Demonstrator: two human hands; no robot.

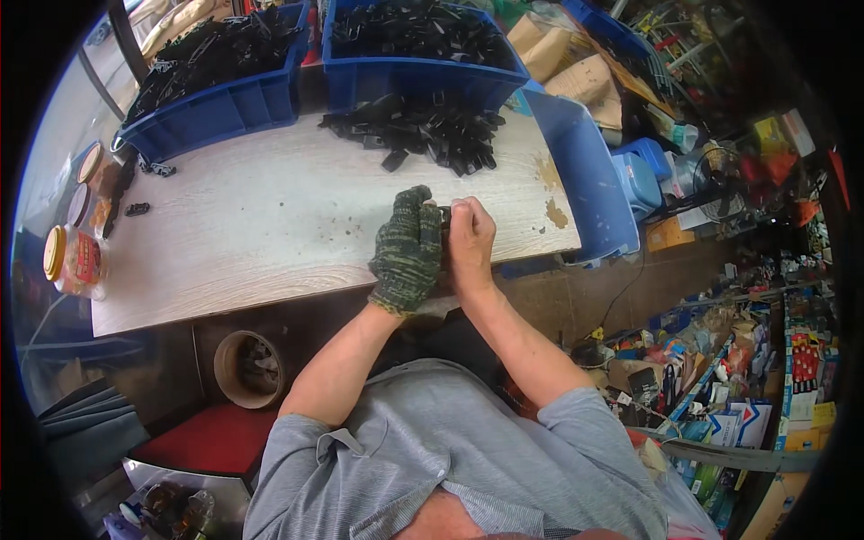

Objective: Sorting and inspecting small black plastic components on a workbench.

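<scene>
Near the front edge of the pale wooden table (270, 216), my two hands are pressed close together. My left hand (407, 247) wears a dark green mottled knitted glove, its fingers curled and closed. My right hand (471, 241) is bare and closed, with the thumb on top. Between them a small dark piece (445, 216) shows; most of it is hidden by the fingers, so its exact kind cannot be made out. Just beyond my hands lies a loose heap of black plastic pieces (432, 135), some looking like buckles or clips.
Two blue bins, one at the left (216, 108) and one in the middle (414, 76), hold piles of black pieces. Lidded jars (81, 261) line the left edge. A blue container (585, 171) stands against the table's right end. Below sits a round tub (232, 369).
</scene>
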